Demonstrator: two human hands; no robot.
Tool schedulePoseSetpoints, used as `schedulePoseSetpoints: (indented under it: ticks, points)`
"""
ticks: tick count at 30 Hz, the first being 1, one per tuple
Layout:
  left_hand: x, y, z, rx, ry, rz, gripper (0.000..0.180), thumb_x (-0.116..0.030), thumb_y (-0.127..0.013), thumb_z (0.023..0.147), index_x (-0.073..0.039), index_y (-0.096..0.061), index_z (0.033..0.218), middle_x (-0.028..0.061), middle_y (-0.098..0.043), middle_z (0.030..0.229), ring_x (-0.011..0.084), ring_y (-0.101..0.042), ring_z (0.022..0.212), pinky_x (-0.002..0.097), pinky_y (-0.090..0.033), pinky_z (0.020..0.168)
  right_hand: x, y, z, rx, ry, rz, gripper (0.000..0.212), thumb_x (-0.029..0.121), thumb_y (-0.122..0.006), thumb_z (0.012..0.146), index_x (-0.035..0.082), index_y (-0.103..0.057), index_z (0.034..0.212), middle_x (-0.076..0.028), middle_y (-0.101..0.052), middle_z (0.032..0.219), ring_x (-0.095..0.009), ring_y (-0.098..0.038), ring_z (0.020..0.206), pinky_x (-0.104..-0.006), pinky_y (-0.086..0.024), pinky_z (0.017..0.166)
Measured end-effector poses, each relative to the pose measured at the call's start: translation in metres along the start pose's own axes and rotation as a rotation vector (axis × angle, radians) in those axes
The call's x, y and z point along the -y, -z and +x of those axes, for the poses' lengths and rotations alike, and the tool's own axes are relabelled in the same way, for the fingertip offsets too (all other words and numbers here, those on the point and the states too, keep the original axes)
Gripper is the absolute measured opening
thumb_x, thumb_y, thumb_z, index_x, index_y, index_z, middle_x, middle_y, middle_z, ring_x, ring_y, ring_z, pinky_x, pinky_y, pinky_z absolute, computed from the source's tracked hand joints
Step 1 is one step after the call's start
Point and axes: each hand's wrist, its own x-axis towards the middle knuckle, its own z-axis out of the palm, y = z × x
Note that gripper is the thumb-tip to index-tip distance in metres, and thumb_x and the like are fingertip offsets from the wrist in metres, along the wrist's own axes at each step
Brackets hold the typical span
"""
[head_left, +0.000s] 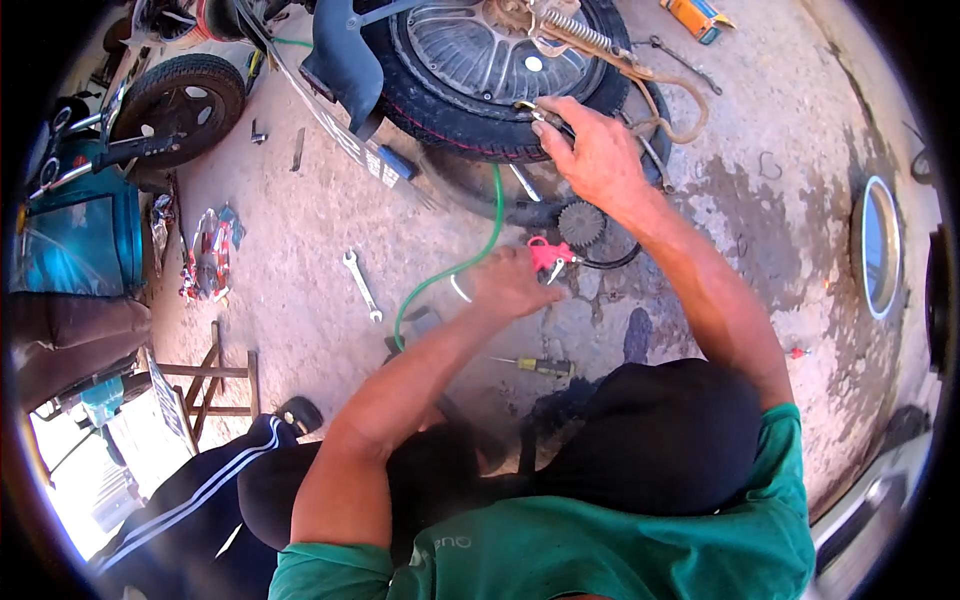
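Note:
At the near edge of a black scooter tyre (pixel 455 135) on a wheel lying flat, my right hand (pixel 595 150) pinches a small metal air chuck (pixel 528 106) against the rim. Its fingers partly hide the fitting. Lower down, my left hand (pixel 510 283) is beside a pink-red tyre inflator gun (pixel 547 256), thumb and fingers apart; whether the fingertips touch the gun is hard to make out. From the gun a black hose (pixel 612 265) curves right and up. A green air hose (pixel 445 272) runs past my left hand.
An open-ended spanner (pixel 363 286) and a yellow-handled screwdriver (pixel 545 366) lie on the concrete. A toothed gear (pixel 581 225) sits below the wheel. Another wheel (pixel 180 112) stands at left, near a person's leg (pixel 190 505). A round-rimmed basin (pixel 880 248) is at right.

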Motion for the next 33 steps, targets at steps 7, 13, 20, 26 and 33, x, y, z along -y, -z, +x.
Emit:
schedulePoseSetpoints:
  ticks: [7, 13, 20, 26, 33]
  points:
    - [0.003, -0.011, 0.002, -0.085, -0.039, 0.024, 0.083, -0.056, -0.076, 0.081, 0.003, -0.057, 0.136, 0.0244, -0.063, 0.135, 0.0372, -0.065, 0.124, 0.0459, -0.054, 0.103, 0.007, 0.001, 0.000, 0.002, -0.017, 0.001, 0.031, 0.031, -0.066, 0.098, 0.010, -0.067, 0.121, -0.021, -0.074, 0.102, -0.044, -0.071, 0.094, -0.0525, -0.058, 0.081]
    - [0.013, -0.021, 0.013, -0.108, -0.077, -0.089, 0.067, -0.046, -0.077, 0.080, 0.005, -0.065, 0.121, 0.0271, -0.070, 0.121, 0.0421, -0.069, 0.114, 0.0496, -0.055, 0.099, 0.009, 0.004, 0.001, 0.006, 0.002, 0.014, 0.030, 0.030, -0.067, 0.098, 0.010, -0.067, 0.122, -0.022, -0.074, 0.102, -0.044, -0.071, 0.093, -0.0525, -0.058, 0.081]
    - [0.020, -0.025, 0.015, -0.113, -0.119, -0.135, 0.062, -0.045, -0.076, 0.080, 0.004, -0.065, 0.118, 0.0278, -0.070, 0.118, 0.0423, -0.070, 0.110, 0.0503, -0.056, 0.096, 0.004, 0.001, -0.001, 0.037, -0.061, -0.060, 0.034, 0.032, -0.067, 0.099, 0.002, -0.058, 0.112, -0.026, -0.072, 0.101, -0.047, -0.071, 0.090, -0.0553, -0.057, 0.075]
    - [0.022, -0.023, 0.018, -0.113, -0.132, -0.130, 0.061, -0.045, -0.075, 0.081, 0.002, -0.066, 0.119, 0.0260, -0.071, 0.118, 0.0419, -0.070, 0.111, 0.0497, -0.055, 0.097, 0.014, -0.004, 0.006, 0.031, 0.048, -0.110, 0.037, 0.036, -0.067, 0.099, 0.002, -0.053, 0.104, -0.026, -0.071, 0.092, -0.050, -0.069, 0.082, -0.0586, -0.055, 0.069]
    - [0.026, 0.008, 0.000, -0.197, -0.242, 0.065, 0.057, -0.045, -0.076, 0.085, -0.003, -0.066, 0.122, 0.0234, -0.072, 0.113, 0.0391, -0.071, 0.108, 0.0502, -0.057, 0.092, 0.018, -0.009, 0.011, 0.094, -0.020, -0.060, 0.035, 0.037, -0.066, 0.100, 0.004, -0.054, 0.104, -0.025, -0.072, 0.092, -0.050, -0.069, 0.086, -0.0587, -0.055, 0.074]
